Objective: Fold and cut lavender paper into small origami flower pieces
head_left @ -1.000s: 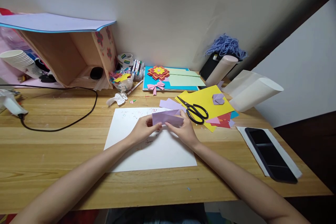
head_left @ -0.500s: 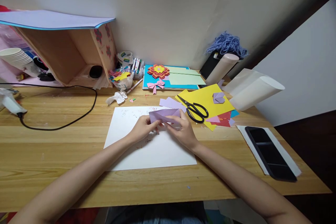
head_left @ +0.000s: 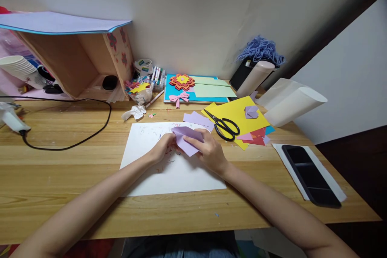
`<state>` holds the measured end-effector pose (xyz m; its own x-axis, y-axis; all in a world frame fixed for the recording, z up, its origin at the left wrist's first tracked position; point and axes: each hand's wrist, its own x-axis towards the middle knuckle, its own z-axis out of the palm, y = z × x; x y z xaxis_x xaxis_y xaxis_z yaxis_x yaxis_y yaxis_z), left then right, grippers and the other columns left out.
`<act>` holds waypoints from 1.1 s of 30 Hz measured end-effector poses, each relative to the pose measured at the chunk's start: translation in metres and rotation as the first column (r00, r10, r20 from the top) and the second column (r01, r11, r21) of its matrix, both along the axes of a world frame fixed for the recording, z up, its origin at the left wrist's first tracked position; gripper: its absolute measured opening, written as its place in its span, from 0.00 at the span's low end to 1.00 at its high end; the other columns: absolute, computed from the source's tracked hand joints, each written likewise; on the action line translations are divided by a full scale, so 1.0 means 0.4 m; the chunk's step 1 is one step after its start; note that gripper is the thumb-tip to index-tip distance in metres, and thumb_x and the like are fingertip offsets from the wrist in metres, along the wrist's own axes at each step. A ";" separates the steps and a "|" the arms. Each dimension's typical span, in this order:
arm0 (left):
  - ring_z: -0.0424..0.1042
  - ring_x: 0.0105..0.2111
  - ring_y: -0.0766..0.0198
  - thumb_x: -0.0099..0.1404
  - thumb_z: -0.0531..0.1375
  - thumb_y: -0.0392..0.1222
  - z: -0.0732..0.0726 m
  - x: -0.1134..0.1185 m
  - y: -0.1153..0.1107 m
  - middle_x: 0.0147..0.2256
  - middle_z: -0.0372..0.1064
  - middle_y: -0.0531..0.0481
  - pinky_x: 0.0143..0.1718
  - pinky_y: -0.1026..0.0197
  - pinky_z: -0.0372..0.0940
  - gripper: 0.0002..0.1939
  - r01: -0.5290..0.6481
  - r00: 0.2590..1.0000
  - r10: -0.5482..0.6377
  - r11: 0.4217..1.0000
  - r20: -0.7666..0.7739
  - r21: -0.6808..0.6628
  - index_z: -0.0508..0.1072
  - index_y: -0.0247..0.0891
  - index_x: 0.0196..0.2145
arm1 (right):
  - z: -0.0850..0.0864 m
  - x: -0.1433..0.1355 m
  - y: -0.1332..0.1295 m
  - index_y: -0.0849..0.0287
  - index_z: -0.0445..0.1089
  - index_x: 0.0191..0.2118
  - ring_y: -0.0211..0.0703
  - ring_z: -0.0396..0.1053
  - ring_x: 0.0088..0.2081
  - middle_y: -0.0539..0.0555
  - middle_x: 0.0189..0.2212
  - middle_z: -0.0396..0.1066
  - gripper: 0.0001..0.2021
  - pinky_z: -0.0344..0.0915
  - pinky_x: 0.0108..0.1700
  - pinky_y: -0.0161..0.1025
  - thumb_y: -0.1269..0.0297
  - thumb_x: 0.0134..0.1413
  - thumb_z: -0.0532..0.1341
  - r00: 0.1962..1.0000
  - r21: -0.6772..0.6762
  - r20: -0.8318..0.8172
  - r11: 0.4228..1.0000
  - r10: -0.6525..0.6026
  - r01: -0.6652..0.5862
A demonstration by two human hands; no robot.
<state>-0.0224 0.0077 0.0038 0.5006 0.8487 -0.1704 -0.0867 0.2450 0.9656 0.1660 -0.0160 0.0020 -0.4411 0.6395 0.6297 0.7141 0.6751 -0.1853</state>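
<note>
A creased piece of purple paper (head_left: pixel 190 145) is held between both hands above a white sheet (head_left: pixel 145 177) with small ink marks. My left hand (head_left: pixel 165 146) is closed on the paper's left edge, its fingertips partly hidden. My right hand (head_left: pixel 210 148) grips the right side, the index finger lying across the paper's face. Just beyond lie flat purple paper pieces (head_left: pixel 198 119). Right of them, black-handled scissors (head_left: pixel 225 126) rest partly on yellow paper (head_left: pixel 242 109), which also bears a small folded purple paper shape (head_left: pixel 251 112).
Paper scraps (head_left: pixel 256 137) lie beside the yellow paper. A black phone (head_left: pixel 311 175) is at the right on white paper. Farther back are a blue card (head_left: pixel 205 98) with a layered paper flower (head_left: pixel 182 82), and a cardboard box (head_left: pixel 90 60). A black cable (head_left: pixel 75 145) loops at the left.
The purple paper has turned from a narrow, edge-on fold to show a broad face tilted toward me. My right index finger has moved onto that face; the left hand shifted slightly left.
</note>
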 end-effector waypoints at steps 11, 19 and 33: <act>0.65 0.25 0.64 0.62 0.51 0.59 0.000 0.014 -0.008 0.23 0.69 0.49 0.27 0.64 0.59 0.26 -0.161 0.974 0.174 0.982 -0.145 0.102 0.71 0.32 0.27 | -0.005 0.003 0.003 0.52 0.66 0.51 0.46 0.67 0.40 0.58 0.42 0.64 0.20 0.70 0.36 0.42 0.75 0.53 0.56 0.998 -0.043 -0.025 0.998 0.050 -0.051; 0.65 0.21 0.65 0.62 0.51 0.60 0.004 0.015 -0.003 0.21 0.68 0.50 0.22 0.65 0.58 0.25 -0.226 0.956 0.235 0.971 -0.177 0.072 0.69 0.33 0.25 | -0.014 0.007 0.021 0.52 0.57 0.45 0.39 0.67 0.36 0.52 0.40 0.62 0.19 0.71 0.34 0.37 0.68 0.49 0.64 0.780 -0.298 -0.626 0.916 0.025 -0.269; 0.71 0.29 0.60 0.66 0.48 0.55 0.000 0.015 -0.015 0.26 0.73 0.46 0.34 0.61 0.62 0.25 -0.054 0.947 0.129 0.966 -0.294 0.252 0.75 0.32 0.32 | -0.001 0.004 0.025 0.56 0.68 0.33 0.41 0.66 0.38 0.53 0.34 0.64 0.05 0.69 0.36 0.37 0.61 0.53 0.62 0.818 -0.493 -0.573 0.817 -0.045 -0.300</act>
